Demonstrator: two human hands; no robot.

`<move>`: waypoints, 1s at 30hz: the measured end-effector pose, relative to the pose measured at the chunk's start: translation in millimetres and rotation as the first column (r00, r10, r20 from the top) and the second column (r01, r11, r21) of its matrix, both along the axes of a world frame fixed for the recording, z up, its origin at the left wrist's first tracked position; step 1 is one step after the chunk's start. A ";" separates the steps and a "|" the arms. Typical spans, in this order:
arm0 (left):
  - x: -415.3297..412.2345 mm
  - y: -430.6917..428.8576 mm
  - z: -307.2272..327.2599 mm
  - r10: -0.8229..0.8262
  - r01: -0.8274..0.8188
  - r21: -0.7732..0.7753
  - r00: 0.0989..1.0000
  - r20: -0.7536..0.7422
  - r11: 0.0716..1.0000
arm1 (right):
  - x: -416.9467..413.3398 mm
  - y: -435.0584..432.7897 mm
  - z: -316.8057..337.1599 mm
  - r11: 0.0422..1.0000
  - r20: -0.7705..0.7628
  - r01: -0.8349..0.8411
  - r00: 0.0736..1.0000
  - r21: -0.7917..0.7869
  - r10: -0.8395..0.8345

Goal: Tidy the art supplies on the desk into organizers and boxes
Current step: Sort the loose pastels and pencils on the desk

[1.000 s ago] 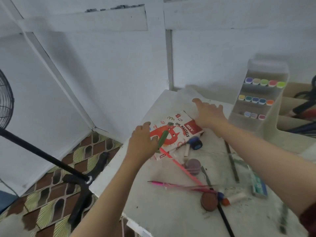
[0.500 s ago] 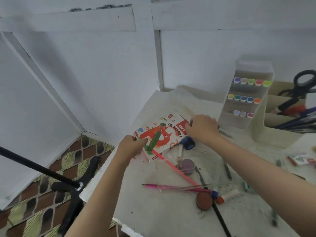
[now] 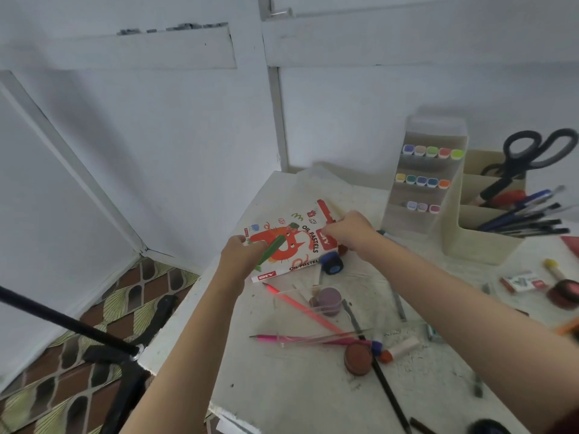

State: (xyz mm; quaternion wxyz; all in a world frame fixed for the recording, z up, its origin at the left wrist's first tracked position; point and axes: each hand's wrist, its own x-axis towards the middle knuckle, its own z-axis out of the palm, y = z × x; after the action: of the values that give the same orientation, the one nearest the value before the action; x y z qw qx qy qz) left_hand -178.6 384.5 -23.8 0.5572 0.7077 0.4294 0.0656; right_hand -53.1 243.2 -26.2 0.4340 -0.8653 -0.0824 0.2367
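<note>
The scuffed white counter (image 3: 282, 396) is carrying everything, its far left corner sitting in the angle of the white walls. At its back right a cream plastic desk organizer (image 3: 482, 249) is standing, holding black-handled scissors (image 3: 532, 151) upright in a rear slot and a bundle of dark pens (image 3: 529, 219) leaning out of the front one. Just beside it on the left, a clear tiered marker rack (image 3: 404, 220) is showing three rows of coloured caps.

Toward the far left of the counter, the white cardboard oil pastel box with a red cartoon print (image 3: 291, 245) is sitting between your hands, its red end flap (image 3: 326, 211) standing open. You are gripping the flap end with your right hand (image 3: 351, 231), fingers curled over it. Your left hand (image 3: 238, 255) is curling at the opposite corner and pinching a green oil pastel stick (image 3: 272, 249), which is lying slantwise across the printed face. Whether that hand is also holding the box edge, I cannot tell.

Nearer to you, a long black pencil (image 3: 391, 399), a pink pencil (image 3: 300, 308) and a pink pen (image 3: 269, 338) are lying loose. A round brown disc (image 3: 357, 358) is resting against the black pencil, a round purple pot (image 3: 329, 300) is sitting beside the pink pencil, and a white glue stick with an orange cap (image 3: 404, 346) is lying near the disc. A small blue-and-black roll (image 3: 333, 264) is touching the box's near right corner.
</note>
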 end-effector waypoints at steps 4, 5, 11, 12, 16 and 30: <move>-2.4 0.6 -3.0 0.033 -0.033 -0.034 0.999 -0.005 0.999 | -4.4 -2.4 7.0 0.999 -0.050 -0.022 0.998 0.043 0.024; -3.1 0.4 -3.0 0.036 -0.036 -0.032 0.999 0.003 0.999 | -5.8 -3.4 8.8 0.996 -0.052 -0.024 0.998 0.087 0.029; -3.5 -16.4 20.1 -0.004 0.004 -0.002 0.991 0.131 1.000 | -20.0 -25.1 38.3 0.957 0.023 -0.114 0.993 0.267 0.112; -3.9 -20.4 25.6 -0.021 0.016 0.033 0.990 0.141 0.999 | -22.9 -30.0 44.5 0.948 0.045 -0.136 0.991 0.288 0.129; -4.2 -41.8 45.2 -0.301 0.217 0.552 0.951 0.065 0.805 | -31.0 -68.0 70.3 0.940 0.132 -0.165 0.983 0.298 0.130; 21.3 -206.2 76.3 -0.910 0.733 0.617 0.409 -0.064 0.286 | -61.7 -240.3 108.0 0.968 -0.007 -0.021 1.000 0.250 0.023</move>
State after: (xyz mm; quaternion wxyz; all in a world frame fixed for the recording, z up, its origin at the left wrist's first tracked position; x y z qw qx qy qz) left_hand -157.3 178.4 52.6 0.3324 0.9334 -0.1349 -0.0065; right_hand -114.8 2.9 81.8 0.5373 -0.8016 -0.1189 0.2335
